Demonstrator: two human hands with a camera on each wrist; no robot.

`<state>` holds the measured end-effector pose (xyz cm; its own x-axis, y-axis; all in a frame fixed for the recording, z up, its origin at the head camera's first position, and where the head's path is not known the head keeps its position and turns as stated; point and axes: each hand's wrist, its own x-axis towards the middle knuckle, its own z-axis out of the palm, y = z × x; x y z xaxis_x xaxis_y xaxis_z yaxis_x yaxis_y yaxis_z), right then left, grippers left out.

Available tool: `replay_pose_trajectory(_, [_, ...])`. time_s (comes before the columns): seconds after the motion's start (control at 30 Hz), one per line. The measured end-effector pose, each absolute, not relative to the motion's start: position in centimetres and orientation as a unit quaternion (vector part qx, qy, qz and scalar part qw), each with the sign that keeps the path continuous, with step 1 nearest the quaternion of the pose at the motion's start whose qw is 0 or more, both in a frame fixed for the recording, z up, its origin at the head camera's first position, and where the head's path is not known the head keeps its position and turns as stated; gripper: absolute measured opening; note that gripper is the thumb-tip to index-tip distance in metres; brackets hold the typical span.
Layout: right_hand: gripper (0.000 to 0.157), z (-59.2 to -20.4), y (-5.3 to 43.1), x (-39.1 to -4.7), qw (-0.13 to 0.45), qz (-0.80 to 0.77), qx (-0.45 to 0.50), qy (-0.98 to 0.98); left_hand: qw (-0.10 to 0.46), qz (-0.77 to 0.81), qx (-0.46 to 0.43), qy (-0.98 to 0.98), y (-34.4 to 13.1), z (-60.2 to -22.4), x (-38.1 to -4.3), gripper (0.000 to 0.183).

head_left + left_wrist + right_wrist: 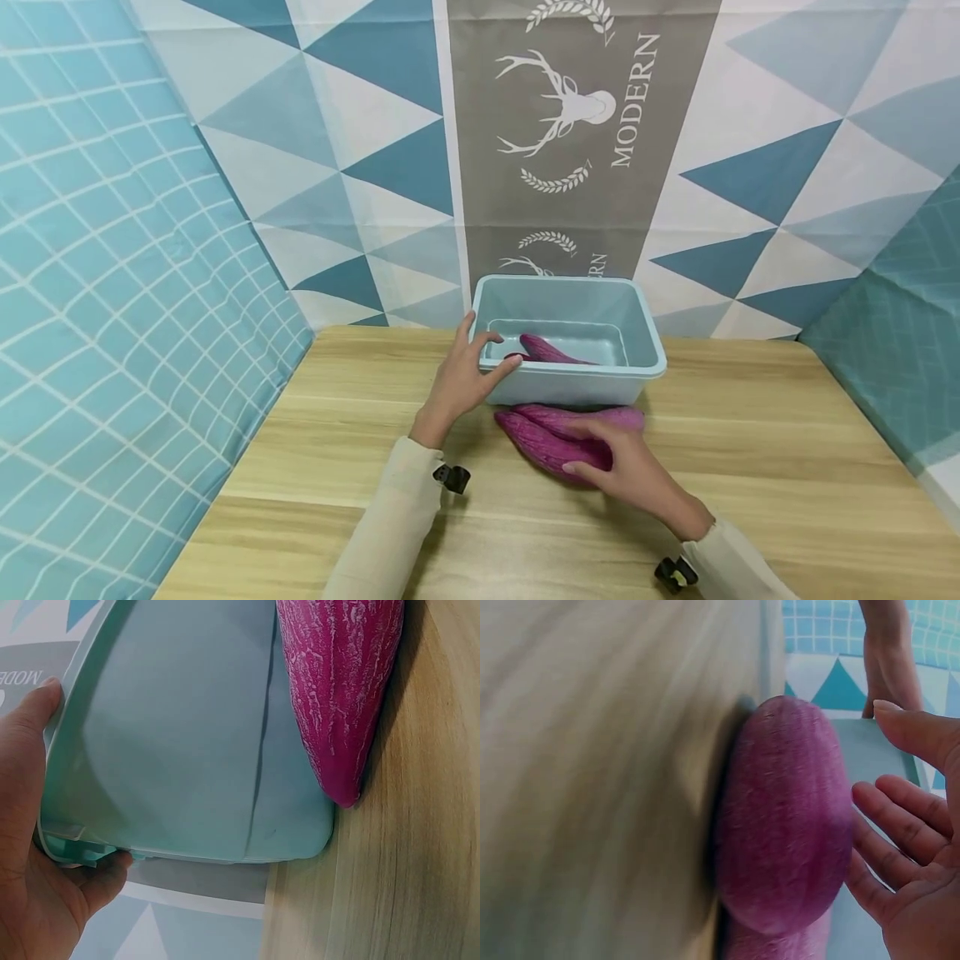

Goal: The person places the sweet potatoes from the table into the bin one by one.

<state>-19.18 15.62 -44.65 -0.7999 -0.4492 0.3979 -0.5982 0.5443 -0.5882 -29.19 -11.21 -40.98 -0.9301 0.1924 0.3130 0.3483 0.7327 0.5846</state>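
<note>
A light blue plastic bin stands at the back of the table. My left hand grips its front left corner, with the thumb at the front rim and fingers by the left side. Two purple sweet potatoes lie side by side against its front wall: a nearer one and a farther one. Over their right part reaches my right hand, thumb apart from the fingers. In the right wrist view the fingers extend beside a sweet potato; contact is hard to tell. Inside the bin lies another sweet potato, partly hidden.
The wooden table extends to both sides of the bin. Directly behind the bin hangs a patterned cloth with a deer print. A blue grid cloth borders the left side, and a teal one the right.
</note>
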Motion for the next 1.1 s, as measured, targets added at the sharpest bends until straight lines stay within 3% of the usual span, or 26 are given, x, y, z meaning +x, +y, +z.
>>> replay_pose_trajectory(0.5, [0.050, -46.2, 16.3, -19.3, 0.060, 0.361, 0.278, -0.888, 0.122, -0.335, -0.154, -0.922, -11.4, -41.0, -29.2, 0.047])
replay_pose_trajectory(0.83, [0.060, -47.0, 16.2, -19.2, -0.022, 0.343, 0.290, -0.893, 0.120, -0.337, -0.148, -0.922, -11.5, -41.2, -29.1, 0.047])
replay_pose_trajectory(1.1, [0.057, -46.9, 16.1, -19.2, -0.007, 0.341, 0.286, -0.895, 0.123, -0.342, -0.149, -0.920, -11.4, -40.9, -29.2, 0.047])
